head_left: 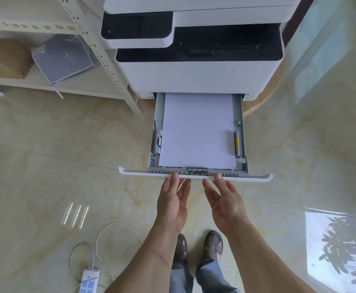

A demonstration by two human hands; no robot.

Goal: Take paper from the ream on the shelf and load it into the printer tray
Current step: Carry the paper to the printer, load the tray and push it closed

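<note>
Tray pulled out, paper already sat in it

The printer [196, 60] is seen above with its tray [196, 175] drawn out over the floor, and white paper [198, 132] is laid flat inside between the grey guides. The tray's front lip is touched by the left hand [174, 205] and right hand [225, 205], both held loosely open, thumbs on top, nothing gripped.

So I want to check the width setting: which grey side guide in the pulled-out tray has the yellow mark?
The right-hand grey side guide; the left-hand grey side guide is plain.
</note>
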